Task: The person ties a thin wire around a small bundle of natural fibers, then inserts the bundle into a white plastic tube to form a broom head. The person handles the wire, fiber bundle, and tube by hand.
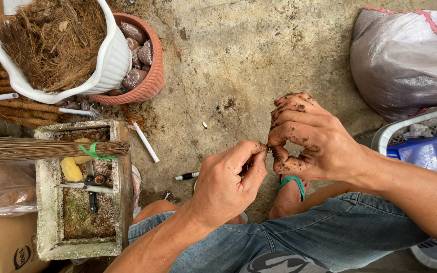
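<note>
A person is sitting low over a stained concrete floor (228,55), seen from above, and a square stone planter (51,242) on the floor serves as the landmark here.

Behind the planter, a white pot (112,60) packed with brown coconut fibre (51,40) is leaning against a terracotta pot (153,81) of dark lumps. Across the planter's near rim a bundle of thin brown sticks (36,149), bound with a green tie (94,151), is lying. Inside the planter, scissors (89,187) are resting on mossy soil beside a yellow sponge (71,169). Just right of the planter, a white stick (145,141) is lying on the floor.

Further right of the planter, the left hand (226,184) is pinching its thumb and forefinger shut on a thin wire (265,148). The wire is so fine that little of it is showing. The soil-smeared right hand (307,139) is meeting the left hand at the same spot, its fingertips closed on the wire's other end. Both hands are hovering above the person's denim shorts (319,237) and a foot in a green sandal (293,184).

Far right of the planter, a grey sack (405,55) is slumping above a white basket (395,131) holding a blue crate (431,151).
</note>
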